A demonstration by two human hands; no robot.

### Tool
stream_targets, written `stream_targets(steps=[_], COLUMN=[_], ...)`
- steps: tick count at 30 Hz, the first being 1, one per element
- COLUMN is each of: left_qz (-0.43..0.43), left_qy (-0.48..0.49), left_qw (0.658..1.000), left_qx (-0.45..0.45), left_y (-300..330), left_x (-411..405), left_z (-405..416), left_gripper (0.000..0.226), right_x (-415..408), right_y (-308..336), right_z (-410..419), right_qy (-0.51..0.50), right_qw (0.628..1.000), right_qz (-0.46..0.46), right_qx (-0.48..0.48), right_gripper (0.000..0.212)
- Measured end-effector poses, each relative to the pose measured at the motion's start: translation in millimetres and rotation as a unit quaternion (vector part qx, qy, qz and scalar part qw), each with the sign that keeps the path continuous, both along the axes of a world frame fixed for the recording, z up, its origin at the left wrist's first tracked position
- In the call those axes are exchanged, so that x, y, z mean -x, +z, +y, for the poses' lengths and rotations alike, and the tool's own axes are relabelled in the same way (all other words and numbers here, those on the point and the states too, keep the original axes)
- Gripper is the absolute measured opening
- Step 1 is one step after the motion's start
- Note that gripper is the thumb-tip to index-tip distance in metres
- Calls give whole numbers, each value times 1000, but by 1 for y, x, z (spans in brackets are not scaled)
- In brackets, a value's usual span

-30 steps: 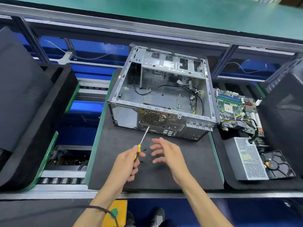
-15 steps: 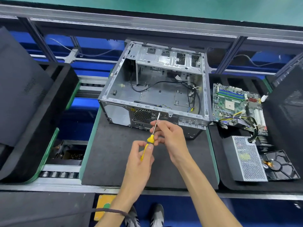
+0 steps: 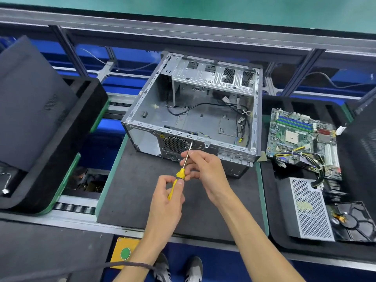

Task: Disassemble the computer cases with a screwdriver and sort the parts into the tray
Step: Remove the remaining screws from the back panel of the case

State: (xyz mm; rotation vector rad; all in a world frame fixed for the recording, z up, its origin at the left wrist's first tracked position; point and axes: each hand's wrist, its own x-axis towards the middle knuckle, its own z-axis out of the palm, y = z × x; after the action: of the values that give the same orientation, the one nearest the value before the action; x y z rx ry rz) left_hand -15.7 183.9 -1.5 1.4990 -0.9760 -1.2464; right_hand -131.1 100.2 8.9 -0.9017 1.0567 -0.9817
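My left hand point(image 3: 168, 192) grips the yellow screwdriver point(image 3: 179, 176) handle, fingers curled round it; my right hand point(image 3: 203, 169) pinches its shaft, tip against the open computer case point(image 3: 195, 110) mid-surface. The tray point(image 3: 270, 200) with parts lies right.

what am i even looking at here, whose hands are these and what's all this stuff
One picture, taken by a camera on a person's head, looking down at their own bare hands. The left hand grips a yellow screwdriver; the right hand pinches its metal shaft, with the tip at the rear panel of an opened computer case on a dark mat. In the tray on the right lie removed parts: a motherboard, a power supply and a hard drive.
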Motion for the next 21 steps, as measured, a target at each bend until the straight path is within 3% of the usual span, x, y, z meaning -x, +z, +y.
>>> stream_targets(steps=[21], left_qz=[-23], left_qy=[24], left_qw=[999], left_qx=[7], left_y=[-5], left_x=[2], left_z=[2], left_gripper=[13], right_x=[-1], right_y=[-6], right_z=[-2], right_qy=[8], right_qw=[1000], right_qz=[-17], right_qx=[-4], right_gripper=[27])
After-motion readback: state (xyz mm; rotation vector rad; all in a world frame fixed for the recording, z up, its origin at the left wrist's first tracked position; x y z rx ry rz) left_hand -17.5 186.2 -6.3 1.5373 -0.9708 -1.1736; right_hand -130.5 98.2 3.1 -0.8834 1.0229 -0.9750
